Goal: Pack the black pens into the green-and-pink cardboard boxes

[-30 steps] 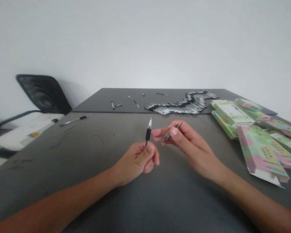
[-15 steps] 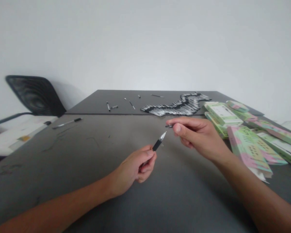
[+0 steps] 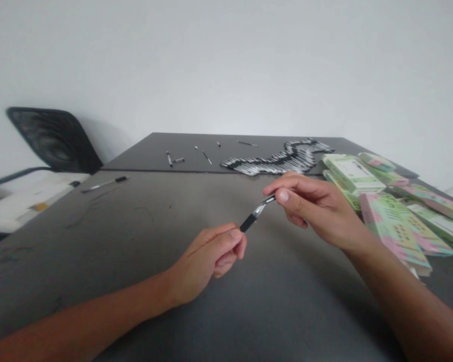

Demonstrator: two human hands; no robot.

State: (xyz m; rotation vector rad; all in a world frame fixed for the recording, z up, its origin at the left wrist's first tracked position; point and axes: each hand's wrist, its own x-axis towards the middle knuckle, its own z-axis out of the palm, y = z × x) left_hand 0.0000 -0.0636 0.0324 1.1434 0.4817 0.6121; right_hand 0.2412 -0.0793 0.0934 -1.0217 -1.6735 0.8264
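My left hand [image 3: 213, 252] is closed round the lower end of a pen [image 3: 250, 221] with a black grip and a silver tip, which slants up to the right. My right hand [image 3: 312, 205] pinches a small dark pen part [image 3: 270, 199] between thumb and forefinger, and that part meets the pen's tip. Both hands hover just above the dark grey table [image 3: 136, 241], near its middle.
A long pile of black-and-white pens [image 3: 277, 160] lies at the far side. Several green and pink boxes [image 3: 392, 216] are stacked at the right. Loose pens [image 3: 104, 184] and small parts [image 3: 189, 157] are scattered far left. A black chair [image 3: 53, 141] stands beyond the table's left edge.
My left hand tilted the pen from upright to slanting right. My right hand brought its small part down onto the pen's tip; the two were apart before.
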